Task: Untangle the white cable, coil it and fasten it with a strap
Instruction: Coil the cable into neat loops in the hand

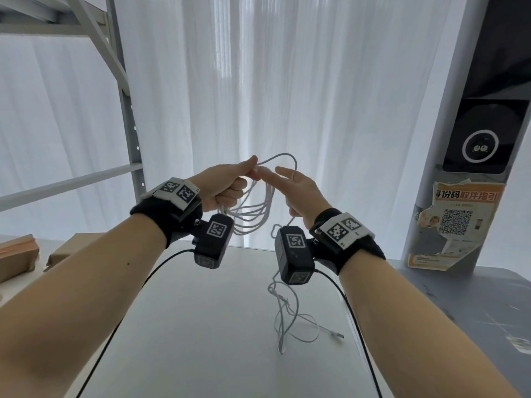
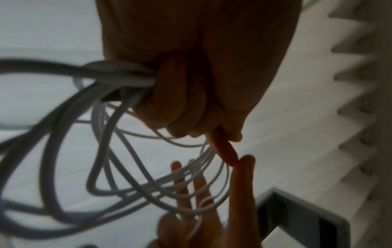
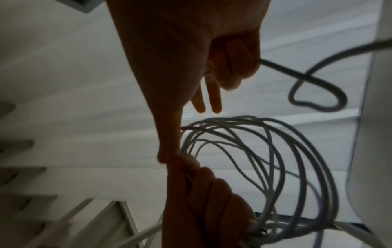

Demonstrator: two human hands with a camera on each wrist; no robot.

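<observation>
My left hand (image 1: 227, 185) is raised in front of me, and its curled fingers grip several loops of the white cable (image 1: 253, 214) as a hanging coil. The left wrist view shows the strands bunched in that fist (image 2: 191, 83). My right hand (image 1: 298, 188) faces it, its straight index finger touching the left hand's fingertip. In the right wrist view its lower fingers (image 3: 233, 63) curl round one cable strand while the other fingers stay straight. From the right hand the loose tail (image 1: 284, 311) drops to the white table (image 1: 186, 340), where its plug end (image 1: 339, 336) lies. No strap is in view.
Cardboard boxes (image 1: 17, 254) sit at the table's left edge under a grey metal shelf frame (image 1: 129, 124). A grey pillar with a torn poster (image 1: 457, 225) stands at the right beside a grey surface (image 1: 474, 297). White curtains hang behind.
</observation>
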